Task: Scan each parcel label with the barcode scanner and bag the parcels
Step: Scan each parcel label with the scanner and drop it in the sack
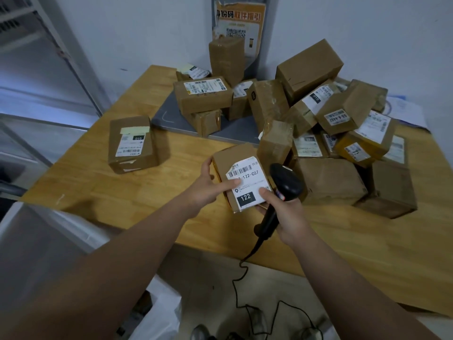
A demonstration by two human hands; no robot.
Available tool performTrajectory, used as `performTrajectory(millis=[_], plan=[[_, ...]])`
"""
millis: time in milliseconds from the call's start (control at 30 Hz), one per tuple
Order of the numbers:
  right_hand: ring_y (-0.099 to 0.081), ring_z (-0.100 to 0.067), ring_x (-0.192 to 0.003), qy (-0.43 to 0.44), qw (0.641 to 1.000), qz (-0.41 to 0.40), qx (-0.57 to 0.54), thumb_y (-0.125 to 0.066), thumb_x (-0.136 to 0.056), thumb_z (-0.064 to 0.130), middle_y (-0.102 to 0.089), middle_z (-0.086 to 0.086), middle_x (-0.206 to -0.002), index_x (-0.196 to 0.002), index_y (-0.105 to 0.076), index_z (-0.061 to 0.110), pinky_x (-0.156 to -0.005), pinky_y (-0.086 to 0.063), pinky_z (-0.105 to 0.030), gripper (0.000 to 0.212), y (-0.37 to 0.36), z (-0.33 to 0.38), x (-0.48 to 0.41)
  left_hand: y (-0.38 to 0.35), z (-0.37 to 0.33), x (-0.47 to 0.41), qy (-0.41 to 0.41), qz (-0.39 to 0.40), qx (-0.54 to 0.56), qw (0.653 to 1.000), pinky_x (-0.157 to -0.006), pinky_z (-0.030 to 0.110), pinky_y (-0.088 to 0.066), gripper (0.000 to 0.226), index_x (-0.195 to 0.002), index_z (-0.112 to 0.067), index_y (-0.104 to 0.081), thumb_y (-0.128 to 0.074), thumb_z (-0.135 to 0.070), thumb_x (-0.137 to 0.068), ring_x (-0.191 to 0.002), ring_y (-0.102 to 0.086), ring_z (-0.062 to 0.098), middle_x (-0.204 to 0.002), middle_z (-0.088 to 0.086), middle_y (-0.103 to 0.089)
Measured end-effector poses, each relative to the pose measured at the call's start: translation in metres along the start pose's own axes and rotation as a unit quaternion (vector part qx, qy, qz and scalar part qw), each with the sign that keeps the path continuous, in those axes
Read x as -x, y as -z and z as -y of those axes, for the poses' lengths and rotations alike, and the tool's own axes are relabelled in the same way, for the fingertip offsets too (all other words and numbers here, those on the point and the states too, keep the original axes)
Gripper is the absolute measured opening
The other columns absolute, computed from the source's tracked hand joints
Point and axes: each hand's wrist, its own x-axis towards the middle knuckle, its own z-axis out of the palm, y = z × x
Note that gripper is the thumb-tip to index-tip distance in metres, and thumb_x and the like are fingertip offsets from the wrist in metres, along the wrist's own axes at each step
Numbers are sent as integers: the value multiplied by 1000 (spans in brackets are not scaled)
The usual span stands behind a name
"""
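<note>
Head view, centre frame: holding parcel in left hand, label turned up for scanning. Gripping scanner in right hand, thumb steadying label corner, scanner head just beside label. Pile upper right, likely unscanned; bag bottom centre.

Left hand pinching, right hand seemingly gripping

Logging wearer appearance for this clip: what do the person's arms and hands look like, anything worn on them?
Both arms are bare: no sleeve shows on the left forearm or the right forearm up to the frame edge. The left hand and right hand wear no gloves, and no watch, ring or wristband is visible.
</note>
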Motion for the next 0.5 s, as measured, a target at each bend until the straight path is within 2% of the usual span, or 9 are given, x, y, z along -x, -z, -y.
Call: performTrajectory(millis=[67,133,200,267,333,367,433,500], plan=[[-71,-23,-99,-3,1000,16,6,-73,-82,7,-74,-9,-108,-118,-61,5,-87,-58,-41,38,1,-3,2,4,0,-1,-20,-20,50,998,-95,41,-49,78,-136,-41,-28,-78,-31,-78,-117,-55,24,-130,6,-54],[-70,-25,-102,-11,999,31,18,-72,-83,9,-73,-9,-108,-118,-62,6,-91,-56,-43,36,2,-6,4,9,-3,-1,-41,-35,81,995,-82,34,-55,55,-127,-32,-42,-73,-25,-83,-106,-64,25,-116,10,-63],[-69,-24,-103,-16,999,36,23,-73,-83,11,-73,-8,-109,-116,-64,8,-92,-55,-43,34,1,-8,4,13,-5,0,-54,-42,98,993,-72,28,-57,45,-126,-26,-48,-70,-23,-86,-100,-67,23,-112,12,-67],[-69,-21,-100,-3,997,22,73,-74,-83,16,-73,-5,-106,-106,-66,18,-91,-55,-41,24,-4,-8,5,18,-5,-1,-66,-59,81,993,-68,24,-57,47,-126,-24,-50,-72,-20,-85,-95,-67,18,-110,9,-65],[-67,-14,-87,36,987,-12,154,-76,-82,22,-70,3,-92,-91,-63,28,-82,-57,-35,16,-9,-7,8,22,-2,-4,-85,-103,38,990,-75,27,-57,48,-124,-25,-50,-74,-19,-83,-96,-63,14,-105,-1,-59],[-64,-11,-77,59,980,-18,188,-77,-81,24,-68,4,-83,-88,-63,27,-75,-57,-31,16,-10,-7,10,25,0,-6,-92,-123,23,988,-81,31,-56,48,-122,-26,-50,-76,-20,-82,-98,-61,15,-103,-4,-57],[-61,-7,-60,95,965,16,245,-78,-80,24,-65,3,-69,-88,-67,18,-60,-54,-24,14,-14,-7,17,31,4,-10,-96,-143,23,985,-89,38,-55,47,-120,-27,-50,-76,-20,-81,-102,-60,18,-103,-6,-56],[-61,-5,-52,122,941,53,311,-78,-80,24,-65,3,-60,-87,-70,14,-55,-53,-23,14,-18,-11,25,35,8,-12,-90,-145,27,985,-92,41,-54,49,-121,-27,-49,-77,-20,-81,-107,-59,21,-106,-6,-56]])
